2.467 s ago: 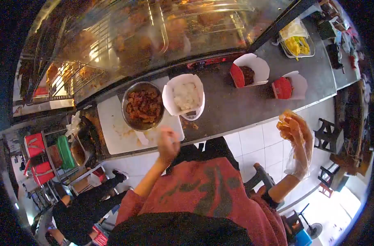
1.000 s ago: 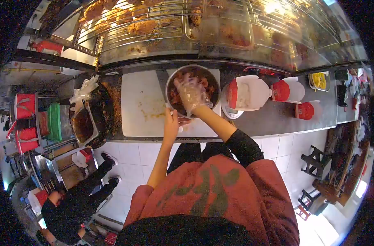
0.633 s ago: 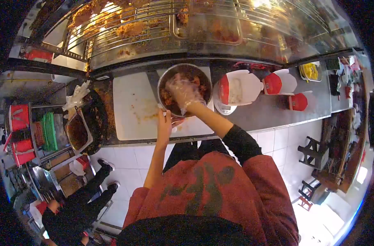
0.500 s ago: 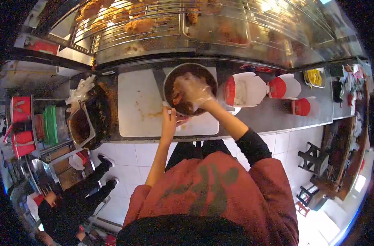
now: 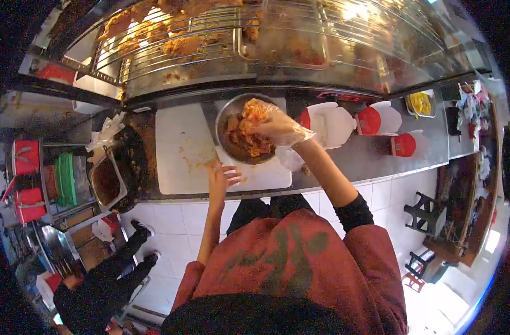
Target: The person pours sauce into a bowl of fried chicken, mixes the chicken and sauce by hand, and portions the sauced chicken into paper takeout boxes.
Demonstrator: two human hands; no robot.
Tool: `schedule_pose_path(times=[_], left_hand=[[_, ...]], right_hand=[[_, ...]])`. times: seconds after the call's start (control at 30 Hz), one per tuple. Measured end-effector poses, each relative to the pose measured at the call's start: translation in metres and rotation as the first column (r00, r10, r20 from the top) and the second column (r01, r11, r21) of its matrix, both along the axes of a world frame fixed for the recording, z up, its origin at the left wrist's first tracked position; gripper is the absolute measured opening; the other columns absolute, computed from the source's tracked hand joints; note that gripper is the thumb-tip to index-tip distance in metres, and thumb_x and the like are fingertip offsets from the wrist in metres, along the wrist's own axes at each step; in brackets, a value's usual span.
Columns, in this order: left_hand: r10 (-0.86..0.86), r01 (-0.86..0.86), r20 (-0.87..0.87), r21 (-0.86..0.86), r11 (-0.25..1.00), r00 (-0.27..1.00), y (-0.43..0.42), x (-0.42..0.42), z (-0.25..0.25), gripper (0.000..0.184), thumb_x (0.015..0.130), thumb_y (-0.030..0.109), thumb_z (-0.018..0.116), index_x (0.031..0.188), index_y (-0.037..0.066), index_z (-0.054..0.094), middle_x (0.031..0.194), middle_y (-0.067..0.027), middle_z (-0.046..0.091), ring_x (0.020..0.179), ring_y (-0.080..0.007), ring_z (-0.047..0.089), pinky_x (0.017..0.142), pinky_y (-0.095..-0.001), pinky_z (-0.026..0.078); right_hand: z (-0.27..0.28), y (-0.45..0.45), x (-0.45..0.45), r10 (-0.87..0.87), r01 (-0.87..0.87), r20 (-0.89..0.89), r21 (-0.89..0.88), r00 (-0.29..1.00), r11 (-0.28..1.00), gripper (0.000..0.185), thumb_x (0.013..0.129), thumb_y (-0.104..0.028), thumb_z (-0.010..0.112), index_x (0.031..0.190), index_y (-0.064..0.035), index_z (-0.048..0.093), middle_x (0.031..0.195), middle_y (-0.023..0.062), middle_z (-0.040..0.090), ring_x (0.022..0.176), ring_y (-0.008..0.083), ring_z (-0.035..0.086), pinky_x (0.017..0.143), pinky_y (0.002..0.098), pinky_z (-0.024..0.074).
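A grey counter runs across the middle of the frame, and the glass cabinet fills the top. Here's your right arm, reaching up and left from the lower right, elbow wide, wrist bent over the bowl. Your right hand wears a clear glove, fingers curled around a clump of meat at the bowl's upper part! That clump sits against your fingers, on their left side, with more meat lying below it in the bowl. Now your left: the forearm climbs almost straight up from the bottom centre, and the bare left hand hangs over the cutting board, fingers loosely spread and holding nothing, just below the bowl's lower left. Right of your glove stands an open box with white food inside.
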State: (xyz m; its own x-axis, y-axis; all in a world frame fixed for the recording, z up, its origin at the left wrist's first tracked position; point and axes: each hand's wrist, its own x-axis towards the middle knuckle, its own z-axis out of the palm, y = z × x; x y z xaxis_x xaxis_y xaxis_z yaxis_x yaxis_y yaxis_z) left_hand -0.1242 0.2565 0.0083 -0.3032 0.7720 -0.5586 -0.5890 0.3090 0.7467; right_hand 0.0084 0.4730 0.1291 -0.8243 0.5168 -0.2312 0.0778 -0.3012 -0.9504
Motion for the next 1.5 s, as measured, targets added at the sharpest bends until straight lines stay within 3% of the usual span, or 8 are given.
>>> schedule_pose_path(times=[0.27,0.37,0.5,0.57,0.8,0.97,1.23,1.5], left_hand=[[0.065,-0.069,-0.058,-0.076,0.995,0.996,0.001,0.001,0.021,0.039,0.093,0.035,0.038,0.120,0.009,0.026,0.102,-0.0185,0.052,0.084,-0.0319,0.060,0.069,-0.0404,0.054],[0.088,-0.087,-0.083,0.016,0.996,0.993,0.003,0.003,0.027,0.029,0.095,0.033,0.035,0.111,0.010,0.027,0.093,-0.0186,0.054,0.074,-0.0285,0.061,0.061,-0.0367,0.054],[0.076,-0.073,-0.187,0.022,0.997,0.979,0.003,0.008,0.030,0.029,0.095,0.033,0.035,0.110,0.010,0.029,0.094,-0.0179,0.054,0.074,-0.0280,0.061,0.061,-0.0369,0.054],[0.090,-0.095,-0.150,-0.026,0.995,0.985,0.004,0.008,0.039,0.028,0.095,0.033,0.035,0.110,0.010,0.030,0.095,-0.0174,0.053,0.076,-0.0275,0.061,0.063,-0.0364,0.054],[0.066,-0.076,-0.181,-0.048,0.996,0.981,0.002,0.008,0.044,0.026,0.095,0.030,0.033,0.110,0.009,0.031,0.094,-0.0163,0.052,0.078,-0.0268,0.061,0.063,-0.0350,0.054],[0.086,-0.096,-0.186,-0.041,0.995,0.979,0.002,0.010,0.047,0.023,0.095,0.026,0.034,0.110,0.008,0.032,0.094,-0.0159,0.052,0.079,-0.0265,0.061,0.065,-0.0343,0.054],[0.068,-0.070,-0.206,-0.002,0.998,0.976,-0.004,0.010,0.038,0.022,0.095,0.025,0.034,0.109,0.008,0.032,0.096,-0.0169,0.052,0.080,-0.0262,0.061,0.067,-0.0338,0.053],[0.045,-0.025,-0.280,0.075,0.997,0.959,0.000,0.006,0.039,0.022,0.095,0.023,0.035,0.110,0.007,0.032,0.097,-0.0174,0.052,0.080,-0.0263,0.060,0.066,-0.0342,0.053]], right_hand=[[0.078,0.021,0.086,-0.216,0.186,-0.147,-0.197,0.965,0.963,0.042,0.071,-0.014,0.072,0.107,-0.0080,0.051,0.100,0.0022,0.058,0.085,0.0103,0.055,0.074,0.0234,0.0477],[0.082,0.036,0.118,-0.323,0.296,0.053,0.278,0.945,0.914,0.047,0.071,-0.009,0.071,0.113,-0.0052,0.049,0.108,0.0057,0.057,0.097,0.0133,0.056,0.081,0.0268,0.0488],[0.030,0.036,0.151,-0.363,0.381,-0.119,0.365,0.924,0.850,0.052,0.068,-0.009,0.073,0.113,-0.0041,0.048,0.111,0.0063,0.055,0.098,0.0148,0.054,0.085,0.0291,0.0461],[0.053,0.018,0.150,-0.476,0.103,0.085,0.929,0.875,0.356,0.055,0.064,-0.007,0.074,0.113,-0.0028,0.048,0.113,0.0107,0.051,0.106,0.0214,0.050,0.089,0.0330,0.0423],[0.026,0.014,0.160,-0.453,0.060,0.112,0.936,0.884,0.348,0.063,0.055,-0.010,0.077,0.112,-0.0035,0.050,0.113,0.0137,0.050,0.107,0.0296,0.048,0.089,0.0347,0.0419],[0.071,-0.001,0.141,-0.538,-0.011,0.196,0.945,0.820,0.328,0.033,0.061,-0.011,0.070,0.091,-0.0060,0.057,0.102,0.0152,0.057,0.088,0.0307,0.058,0.072,0.0347,0.0490],[0.085,0.007,0.150,-0.429,0.041,0.139,0.923,0.893,0.384,0.040,0.061,-0.003,0.069,0.100,-0.0039,0.058,0.103,0.0162,0.058,0.094,0.0307,0.057,0.082,0.0337,0.0458],[0.104,0.009,0.153,-0.288,0.044,0.228,0.709,0.930,0.703,0.047,0.073,0.000,0.063,0.118,-0.0020,0.049,0.110,0.0093,0.059,0.093,0.0144,0.056,0.083,0.0258,0.0440]])
